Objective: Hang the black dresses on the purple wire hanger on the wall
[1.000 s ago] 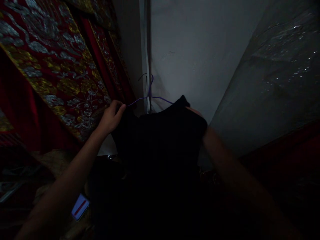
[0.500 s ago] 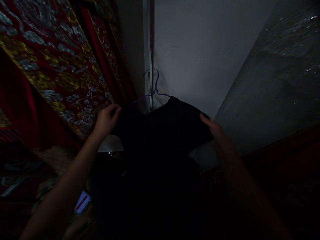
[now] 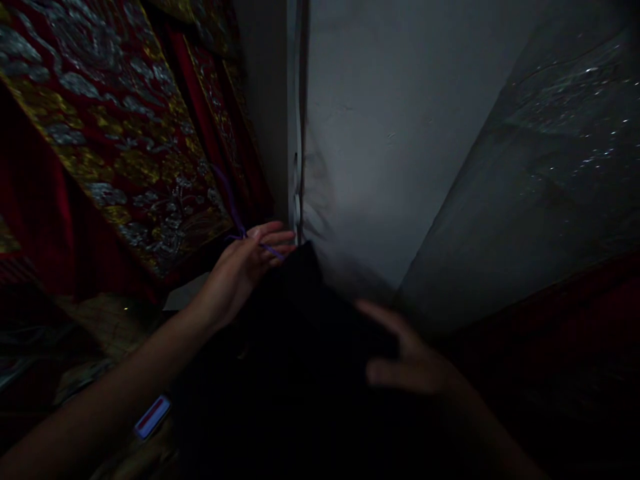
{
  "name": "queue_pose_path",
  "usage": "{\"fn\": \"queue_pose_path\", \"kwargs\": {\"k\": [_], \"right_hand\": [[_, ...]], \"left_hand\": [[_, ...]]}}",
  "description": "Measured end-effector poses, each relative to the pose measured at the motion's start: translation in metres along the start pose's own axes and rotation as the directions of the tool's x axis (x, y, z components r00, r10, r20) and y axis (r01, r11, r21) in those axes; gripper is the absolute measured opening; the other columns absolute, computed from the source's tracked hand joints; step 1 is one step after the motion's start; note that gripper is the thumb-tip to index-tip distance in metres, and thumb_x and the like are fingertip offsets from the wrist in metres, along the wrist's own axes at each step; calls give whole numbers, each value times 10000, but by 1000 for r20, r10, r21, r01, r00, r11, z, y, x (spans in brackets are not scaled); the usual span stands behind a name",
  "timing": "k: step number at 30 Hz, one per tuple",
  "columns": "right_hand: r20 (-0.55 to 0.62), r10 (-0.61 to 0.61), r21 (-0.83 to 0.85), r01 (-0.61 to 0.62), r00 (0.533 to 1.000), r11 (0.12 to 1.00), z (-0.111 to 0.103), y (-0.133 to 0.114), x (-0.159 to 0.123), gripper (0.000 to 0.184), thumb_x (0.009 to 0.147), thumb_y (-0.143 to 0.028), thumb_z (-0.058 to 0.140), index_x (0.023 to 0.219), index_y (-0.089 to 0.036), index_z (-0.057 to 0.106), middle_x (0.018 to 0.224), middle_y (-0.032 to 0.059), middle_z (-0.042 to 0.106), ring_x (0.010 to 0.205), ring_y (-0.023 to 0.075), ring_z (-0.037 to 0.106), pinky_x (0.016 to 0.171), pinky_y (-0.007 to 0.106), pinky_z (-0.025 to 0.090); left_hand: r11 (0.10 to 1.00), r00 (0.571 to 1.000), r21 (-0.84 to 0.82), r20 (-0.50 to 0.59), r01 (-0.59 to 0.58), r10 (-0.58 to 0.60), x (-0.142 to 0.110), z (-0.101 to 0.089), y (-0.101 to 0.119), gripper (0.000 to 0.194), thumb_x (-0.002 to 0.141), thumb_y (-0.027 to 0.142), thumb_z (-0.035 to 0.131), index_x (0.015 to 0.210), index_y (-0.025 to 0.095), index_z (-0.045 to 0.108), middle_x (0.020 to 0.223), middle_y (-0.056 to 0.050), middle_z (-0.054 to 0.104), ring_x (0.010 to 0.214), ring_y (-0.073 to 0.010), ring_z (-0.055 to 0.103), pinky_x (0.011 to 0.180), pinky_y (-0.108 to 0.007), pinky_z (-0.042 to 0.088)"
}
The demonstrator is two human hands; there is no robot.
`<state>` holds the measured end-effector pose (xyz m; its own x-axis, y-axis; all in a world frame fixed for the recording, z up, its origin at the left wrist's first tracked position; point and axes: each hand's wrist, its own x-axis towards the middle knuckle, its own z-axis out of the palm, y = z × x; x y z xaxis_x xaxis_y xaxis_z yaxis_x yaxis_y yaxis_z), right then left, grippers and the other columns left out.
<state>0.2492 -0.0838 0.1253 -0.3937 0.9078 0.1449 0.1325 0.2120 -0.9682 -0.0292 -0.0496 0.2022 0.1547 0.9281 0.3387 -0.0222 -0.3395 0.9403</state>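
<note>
A black short-sleeved shirt (image 3: 310, 333) hangs on a purple clothes hanger (image 3: 231, 199), its lower part lost in the dark. My left hand (image 3: 245, 263) holds the hanger below its hook, thumb pressed over the wire and the other fingers stretched behind it. The hook leans to the left, off the pale strip (image 3: 296, 120). At the shirt's right side, my right hand (image 3: 407, 357) has the fabric between thumb and fingers, a little blurred by motion.
Red cloth with gold and silver embroidery (image 3: 135, 133) hangs at left. Behind is a grey wall (image 3: 390, 133), with a shiny plastic-like sheet (image 3: 565, 160) at right. A small lit screen-like object (image 3: 153, 418) lies at lower left among dim clutter.
My left hand has gone from the shirt's left shoulder to the hanger. The hanger has come off the strip and tilted left. My right hand and the shirt have moved lower.
</note>
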Motion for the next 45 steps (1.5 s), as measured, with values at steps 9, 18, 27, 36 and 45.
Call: {"fn": "queue_pose_path", "kwargs": {"k": [9,18,27,36,45], "right_hand": [[190,-87,-61,101,978,993,12,25,58,403,894,-462,642,1220,-226,664,1225,94,682,1089,218,648,979,398,498],[-204,-256,-48,252,945,967,-12,28,114,400,860,-618,607,827,-227,689,827,26,699,858,230,671,832,367,544],[-617,-299,30,401,728,915,-59,-28,176,590,759,-745,606,970,-199,684,878,87,730,946,288,705,793,408,576],[-693,-260,15,375,672,927,-68,25,132,406,809,-590,639,935,-205,658,900,81,717,1001,277,682,855,416,557],[-810,-225,-150,179,541,972,30,79,86,342,816,-454,633,1088,-253,580,1156,89,625,1007,244,608,899,404,498]], "left_hand": [[799,712,392,378,456,-592,-46,-42,2,439,847,608,621,948,182,651,644,23,541,434,-55,317,400,-190,213],[789,984,611,-95,-63,153,11,-84,15,309,804,489,699,745,189,653,680,-20,646,587,-139,575,527,-230,453],[411,745,839,-10,-357,667,2,-44,-34,203,975,309,487,1098,228,627,966,-49,671,863,-187,651,847,-323,521],[432,978,897,160,-88,-134,-12,-18,-144,262,967,398,488,1091,235,652,1079,-122,654,902,-274,679,780,-394,531],[893,961,420,-274,160,-43,-69,37,-201,427,908,404,540,1285,319,357,1109,-80,601,1062,-242,637,958,-414,520]]}}
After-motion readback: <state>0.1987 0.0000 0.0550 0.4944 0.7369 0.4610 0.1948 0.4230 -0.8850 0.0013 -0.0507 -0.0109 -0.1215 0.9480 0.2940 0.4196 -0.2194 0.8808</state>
